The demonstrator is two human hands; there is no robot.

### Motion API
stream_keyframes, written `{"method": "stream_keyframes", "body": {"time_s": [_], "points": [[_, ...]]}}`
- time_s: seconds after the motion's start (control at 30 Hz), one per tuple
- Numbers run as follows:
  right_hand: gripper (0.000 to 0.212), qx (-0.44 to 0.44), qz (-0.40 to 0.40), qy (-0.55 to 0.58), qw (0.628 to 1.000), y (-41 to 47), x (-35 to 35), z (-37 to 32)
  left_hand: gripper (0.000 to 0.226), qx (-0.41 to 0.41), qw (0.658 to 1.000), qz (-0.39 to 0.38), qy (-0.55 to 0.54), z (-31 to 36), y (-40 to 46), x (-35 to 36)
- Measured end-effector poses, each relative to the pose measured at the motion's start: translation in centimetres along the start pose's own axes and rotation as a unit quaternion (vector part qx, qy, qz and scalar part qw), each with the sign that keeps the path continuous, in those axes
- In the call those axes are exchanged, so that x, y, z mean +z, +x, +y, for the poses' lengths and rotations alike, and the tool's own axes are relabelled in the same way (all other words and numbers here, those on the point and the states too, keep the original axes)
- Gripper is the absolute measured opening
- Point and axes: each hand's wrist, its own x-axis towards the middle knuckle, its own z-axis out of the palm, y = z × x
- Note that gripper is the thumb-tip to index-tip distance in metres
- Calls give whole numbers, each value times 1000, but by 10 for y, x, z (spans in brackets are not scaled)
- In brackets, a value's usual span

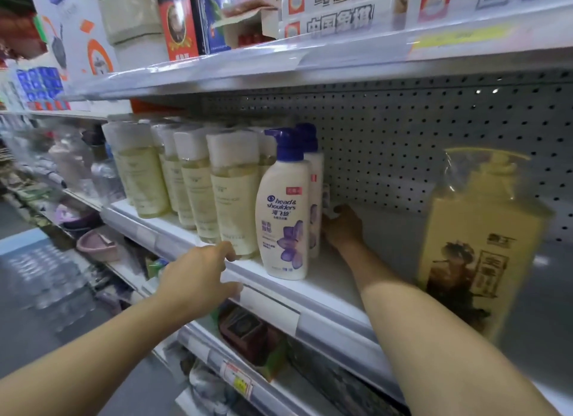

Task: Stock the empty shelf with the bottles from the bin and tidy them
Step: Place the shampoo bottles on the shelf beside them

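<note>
A white shampoo bottle (283, 217) with a blue pump and a purple flower stands at the front of the white shelf (325, 279). A second one (313, 179) stands right behind it. My right hand (342, 226) reaches deep into the shelf and grips a third bottle (327, 198) at the back, mostly hidden behind the other two. My left hand (198, 276) hovers at the shelf's front edge with fingers apart, holding nothing. Several pale yellow bottles (232, 186) with white caps fill the shelf to the left.
A large yellow bottle (477, 248) in clear wrap stands at the right of the shelf. A grey pegboard (434, 142) backs the shelf. The shelf above (341, 65) carries boxes and signs. Lower shelves hold bowls and packets.
</note>
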Motion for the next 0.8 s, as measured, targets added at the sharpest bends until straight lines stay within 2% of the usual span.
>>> {"method": "stream_keyframes", "body": {"time_s": [0.13, 0.27, 0.37, 0.47, 0.6, 0.7, 0.8], "points": [[40, -10, 11, -14, 1000, 7, 1, 1, 45, 0, 1000, 0, 1, -4, 4, 2], [44, 2, 59, -21, 998, 11, -5, 8, 44, 5, 1000, -3, 1, -5, 7, 2], [53, -3, 89, 15, 996, 13, -4, 6, 43, 12, 1000, -4, -1, -5, 8, 3], [62, -5, 60, 37, 997, 17, 2, 0, 43, 20, 1000, -5, 7, -4, 8, 7], [63, 16, 10, 20, 1000, 24, 5, 3, 42, 27, 1000, -4, 7, -5, 8, 11], [52, 12, 38, 36, 999, 27, 1, 6, 42, 30, 1000, -5, 1, -4, 9, 12], [52, 13, 64, 39, 997, 29, -3, 4, 42, 37, 999, -6, -1, -2, 10, 12]]}}
